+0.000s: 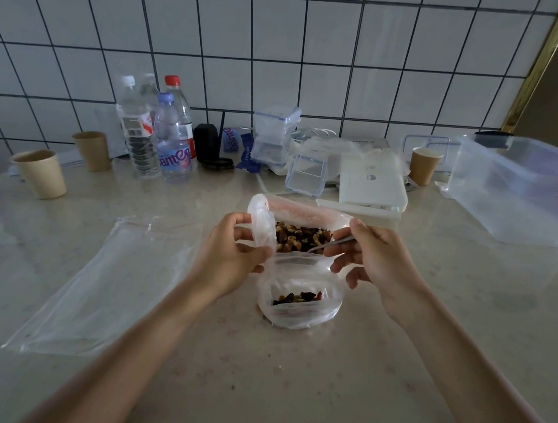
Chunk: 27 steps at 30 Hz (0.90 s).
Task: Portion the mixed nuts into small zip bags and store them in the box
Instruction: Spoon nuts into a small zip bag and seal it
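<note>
Mixed nuts (299,237) in large bag, rim pinched by left hand (231,258), spoon (331,244) gripped by right hand (372,259), small zip bag (299,299) on speckled beige counter (287,384), white tiled wall (254,36) behind.

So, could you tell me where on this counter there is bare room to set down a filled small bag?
Bare counter lies right of the small zip bag, between the right hand and the clear storage box. The near edge below the bag is bare too. Left is taken by a flat empty bag; the back by the wall is crowded with bottles, cups and containers.
</note>
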{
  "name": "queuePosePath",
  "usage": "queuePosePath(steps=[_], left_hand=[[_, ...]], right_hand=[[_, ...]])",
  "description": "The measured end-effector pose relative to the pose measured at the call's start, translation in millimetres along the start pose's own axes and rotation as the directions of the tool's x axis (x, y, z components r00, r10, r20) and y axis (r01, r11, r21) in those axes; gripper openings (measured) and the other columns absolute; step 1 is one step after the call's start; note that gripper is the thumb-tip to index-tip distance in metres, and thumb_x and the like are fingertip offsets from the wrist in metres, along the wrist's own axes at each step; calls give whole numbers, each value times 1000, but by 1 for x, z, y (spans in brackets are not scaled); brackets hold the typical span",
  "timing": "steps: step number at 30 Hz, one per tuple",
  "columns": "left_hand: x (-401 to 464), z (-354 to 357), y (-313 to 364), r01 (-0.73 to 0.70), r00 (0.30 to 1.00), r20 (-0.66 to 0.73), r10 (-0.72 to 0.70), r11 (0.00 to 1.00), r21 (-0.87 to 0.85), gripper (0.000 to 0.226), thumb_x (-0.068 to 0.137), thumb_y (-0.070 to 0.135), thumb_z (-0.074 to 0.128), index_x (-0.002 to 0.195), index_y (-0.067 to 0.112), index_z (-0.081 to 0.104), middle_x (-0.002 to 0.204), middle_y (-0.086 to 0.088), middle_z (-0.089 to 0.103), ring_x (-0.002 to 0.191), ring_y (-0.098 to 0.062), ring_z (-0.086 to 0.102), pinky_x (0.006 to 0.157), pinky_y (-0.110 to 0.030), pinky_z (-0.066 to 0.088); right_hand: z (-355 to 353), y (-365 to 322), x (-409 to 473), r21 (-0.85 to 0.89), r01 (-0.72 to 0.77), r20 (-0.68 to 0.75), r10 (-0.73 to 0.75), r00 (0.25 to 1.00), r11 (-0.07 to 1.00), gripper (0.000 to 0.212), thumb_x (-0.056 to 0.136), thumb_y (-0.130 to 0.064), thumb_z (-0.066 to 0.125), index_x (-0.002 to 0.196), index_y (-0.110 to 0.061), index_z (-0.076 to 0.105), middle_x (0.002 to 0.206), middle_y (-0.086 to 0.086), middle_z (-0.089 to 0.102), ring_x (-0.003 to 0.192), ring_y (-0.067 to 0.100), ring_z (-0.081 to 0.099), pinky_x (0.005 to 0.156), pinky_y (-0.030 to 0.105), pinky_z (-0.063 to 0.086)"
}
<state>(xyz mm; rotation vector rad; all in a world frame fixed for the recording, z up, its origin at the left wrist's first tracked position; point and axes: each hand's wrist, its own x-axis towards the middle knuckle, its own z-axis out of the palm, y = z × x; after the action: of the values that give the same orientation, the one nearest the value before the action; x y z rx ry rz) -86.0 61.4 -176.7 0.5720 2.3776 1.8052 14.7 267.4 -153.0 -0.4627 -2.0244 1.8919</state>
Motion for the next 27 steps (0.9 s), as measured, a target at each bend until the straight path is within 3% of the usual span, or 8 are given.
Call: queuePosePath(steps=[11,18,22,25,27], left_hand=[[-2,1,0,6,1000,8,-5,996,-85,65,92,9,78,149,13,47,124,-6,68,96,-17,74,65,-22,61],[1,-5,3,14,1000,-23,-17,994,-107,62,94,15,76,148,16,48,123,-4,67,97,-18,74,71,-28,63],[1,-13,6,-15,1000,-25,18,993,114,53,95,31,74,141,18,51,111,4,68,80,-6,75,64,-28,63],[-1,-20,9,-64,996,-38,83,931,358,36,94,45,71,117,22,56,94,8,70,68,-1,72,67,-36,63],[-3,-26,14,-88,994,-20,108,886,456,33,92,52,70,101,24,58,80,6,73,62,0,70,64,-34,59]], right_hand=[[2,7,1,38,-83,83,79,993,996,37,112,-28,43,110,-3,70,95,11,81,69,19,73,47,26,50],[-8,4,5,131,-69,5,69,998,989,36,112,-27,42,109,-2,69,96,15,80,66,19,72,45,28,46],[-15,-3,5,142,-10,-51,18,999,990,37,112,-27,43,108,-1,69,92,16,80,63,20,70,43,28,45],[-20,-9,3,156,18,-61,-8,998,988,39,112,-28,42,103,-2,70,89,17,79,61,21,69,42,28,44],[-22,-14,1,167,37,-60,-28,998,985,40,111,-29,43,97,-4,70,84,18,77,60,23,68,41,29,43]])
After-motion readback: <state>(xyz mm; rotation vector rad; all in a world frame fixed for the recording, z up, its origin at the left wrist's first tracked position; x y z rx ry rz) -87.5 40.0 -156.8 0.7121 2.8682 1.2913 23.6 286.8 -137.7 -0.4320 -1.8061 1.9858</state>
